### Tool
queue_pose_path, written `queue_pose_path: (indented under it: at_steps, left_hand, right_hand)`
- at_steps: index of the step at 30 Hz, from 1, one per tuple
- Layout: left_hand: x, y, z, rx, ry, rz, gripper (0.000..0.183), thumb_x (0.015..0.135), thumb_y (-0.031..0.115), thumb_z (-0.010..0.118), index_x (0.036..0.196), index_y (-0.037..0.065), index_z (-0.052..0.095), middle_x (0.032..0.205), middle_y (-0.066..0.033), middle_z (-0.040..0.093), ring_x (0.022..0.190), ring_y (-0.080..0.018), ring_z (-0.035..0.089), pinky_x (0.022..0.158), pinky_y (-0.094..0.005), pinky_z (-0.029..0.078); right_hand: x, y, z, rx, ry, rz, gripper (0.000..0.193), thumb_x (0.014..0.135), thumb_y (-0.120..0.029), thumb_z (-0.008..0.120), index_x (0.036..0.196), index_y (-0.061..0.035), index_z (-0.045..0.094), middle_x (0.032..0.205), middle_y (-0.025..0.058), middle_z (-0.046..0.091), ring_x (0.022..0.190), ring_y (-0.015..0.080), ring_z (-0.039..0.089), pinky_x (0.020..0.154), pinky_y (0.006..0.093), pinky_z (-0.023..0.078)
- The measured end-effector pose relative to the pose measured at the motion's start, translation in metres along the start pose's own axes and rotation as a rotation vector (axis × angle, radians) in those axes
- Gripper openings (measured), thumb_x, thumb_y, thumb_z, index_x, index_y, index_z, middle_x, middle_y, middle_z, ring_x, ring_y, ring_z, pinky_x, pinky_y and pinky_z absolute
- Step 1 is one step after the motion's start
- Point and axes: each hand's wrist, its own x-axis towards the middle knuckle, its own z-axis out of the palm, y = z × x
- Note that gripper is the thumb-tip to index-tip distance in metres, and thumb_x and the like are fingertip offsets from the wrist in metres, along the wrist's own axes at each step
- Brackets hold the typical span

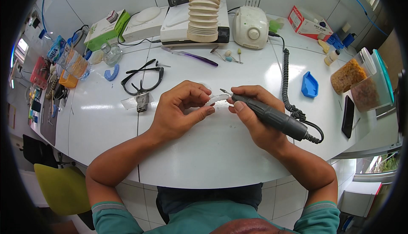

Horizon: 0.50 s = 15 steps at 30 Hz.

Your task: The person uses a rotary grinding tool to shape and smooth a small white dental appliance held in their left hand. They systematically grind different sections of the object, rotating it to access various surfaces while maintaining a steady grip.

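My left hand (182,105) is closed, its thumb and fingers pinching one end of a clear, curved dental aligner (217,99). In my right hand (259,113) lies a dark grey rotary handpiece (274,117), gripped much like a pen. Its small metal bur (225,91) points left, right by the aligner's upper edge; whether the two touch I cannot tell. My right fingertips are close to the other end of the aligner. A coiled black cord (286,81) runs from the handpiece to a white control box (250,28) at the back.
A ribbed suction hose (204,13) hangs at the back centre. Black-framed glasses (143,79) and a metal clip-like piece (143,102) lie left of my hands. Behind are a purple-handled toothbrush (191,57) and several burs. Rightward sit a blue tray (310,85), a phone (348,117) and food containers (350,74).
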Motion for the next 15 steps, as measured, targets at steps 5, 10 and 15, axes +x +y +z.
queue_pose_path:
  at_steps: [5,10,15]
  left_hand:
    - [-0.001,-0.002,-0.001,0.002,0.026,0.019,0.022,0.097,-0.006,0.081,0.116,-0.004,0.071,0.133,-0.0138,0.067,0.118,-0.0213,0.076,0.105,-0.0327,0.065]
    - [-0.003,0.004,-0.004,-0.250,0.057,-0.133,0.026,0.100,-0.006,0.078,0.121,-0.003,0.064,0.139,-0.0160,0.063,0.126,-0.0282,0.075,0.109,-0.0321,0.064]
    - [-0.007,0.011,-0.002,-0.336,-0.011,-0.108,0.027,0.098,-0.007,0.079,0.116,0.000,0.061,0.143,-0.0166,0.063,0.124,-0.0267,0.076,0.105,-0.0339,0.067]
  right_hand:
    - [0.001,0.002,0.001,-0.008,0.021,-0.004,0.028,0.106,-0.013,0.075,0.129,0.0030,0.074,0.098,0.0121,0.079,0.084,0.0103,0.073,0.073,0.0253,0.058]
    - [0.007,-0.007,0.007,0.070,0.135,0.074,0.025,0.106,-0.010,0.077,0.127,0.0019,0.074,0.100,0.0110,0.077,0.087,0.0112,0.073,0.071,0.0274,0.059]
    - [0.008,-0.003,-0.007,-0.359,-0.008,-0.178,0.031,0.093,-0.011,0.091,0.120,-0.0032,0.078,0.099,0.0118,0.075,0.082,0.0185,0.074,0.071,0.0318,0.061]
